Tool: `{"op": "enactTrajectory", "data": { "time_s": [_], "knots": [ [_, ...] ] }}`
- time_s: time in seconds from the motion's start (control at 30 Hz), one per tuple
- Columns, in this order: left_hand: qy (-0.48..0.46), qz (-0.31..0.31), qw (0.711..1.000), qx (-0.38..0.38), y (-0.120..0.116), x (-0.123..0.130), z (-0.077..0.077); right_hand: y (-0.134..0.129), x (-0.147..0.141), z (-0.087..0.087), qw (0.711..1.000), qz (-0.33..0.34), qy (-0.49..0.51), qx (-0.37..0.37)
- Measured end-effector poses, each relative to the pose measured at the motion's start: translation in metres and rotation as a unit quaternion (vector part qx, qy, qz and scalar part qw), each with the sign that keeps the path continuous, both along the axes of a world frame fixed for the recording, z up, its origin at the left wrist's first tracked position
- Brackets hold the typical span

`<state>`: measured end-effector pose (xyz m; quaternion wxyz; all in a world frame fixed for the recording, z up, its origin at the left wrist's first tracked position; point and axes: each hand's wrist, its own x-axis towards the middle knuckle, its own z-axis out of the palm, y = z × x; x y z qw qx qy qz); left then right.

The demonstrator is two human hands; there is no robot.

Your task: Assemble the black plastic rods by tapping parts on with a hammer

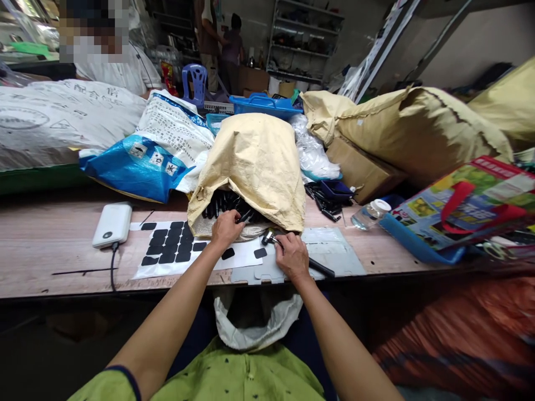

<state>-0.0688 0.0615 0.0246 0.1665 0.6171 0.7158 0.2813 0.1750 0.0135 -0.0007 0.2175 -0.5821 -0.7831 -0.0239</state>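
A beige woven sack (261, 161) lies on the table with its mouth toward me, and black slender pieces (223, 203) fill the opening. My left hand (225, 229) is at the mouth, its fingertips closed on one black slender piece (244, 216). To the right, my right hand (292, 256) curls around the middle of a hammer (321, 267), close to the sack's lip. The hammer's metal head sticks out left of the fingers, its black handle to the right. Under the left wrist lies a white sheet (144, 270) bearing several black rounded stickers (171, 242).
A white power bank (112, 223) with a cable sits left. Grey plastic sheeting (334, 250) lies right, near loose black pieces (324, 203), a clear jar (370, 214) and a blue tray (418, 239). Large sacks (401, 122) line the back. A person in white (112, 69) is across the table.
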Motion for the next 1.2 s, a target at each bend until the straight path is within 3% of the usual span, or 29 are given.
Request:
{"op": "enactTrajectory", "data": {
  "time_s": [0.1, 0.2, 0.3, 0.53, 0.8, 1.03, 1.2],
  "knots": [
    [-0.053, -0.052, 0.996, 0.049, -0.031, -0.013, -0.003, 0.0, -0.001, 0.0, 1.0, -0.001, -0.002, 0.0],
    [-0.107, -0.131, 0.985, 0.029, -0.059, -0.019, -0.013, 0.0, -0.001, -0.002, 1.0, -0.001, 0.001, 0.004],
    [-0.097, -0.164, 0.982, 0.014, -0.072, -0.016, -0.023, 0.001, 0.0, -0.004, 1.0, -0.002, 0.003, 0.008],
    [-0.079, -0.175, 0.981, 0.018, -0.072, -0.014, -0.022, 0.0, 0.001, 0.003, 1.0, 0.02, 0.002, 0.0],
    [-0.109, -0.162, 0.981, 0.022, -0.071, -0.014, -0.028, -0.028, -0.034, 0.034, 0.974, 0.123, 0.186, -0.031],
    [-0.118, -0.162, 0.98, 0.022, -0.07, -0.013, -0.027, -0.043, -0.057, 0.038, 0.967, 0.155, 0.197, -0.042],
    [-0.106, -0.16, 0.981, 0.024, -0.071, -0.013, -0.027, -0.046, -0.058, 0.032, 0.973, 0.161, 0.147, -0.082]
  ]
}}
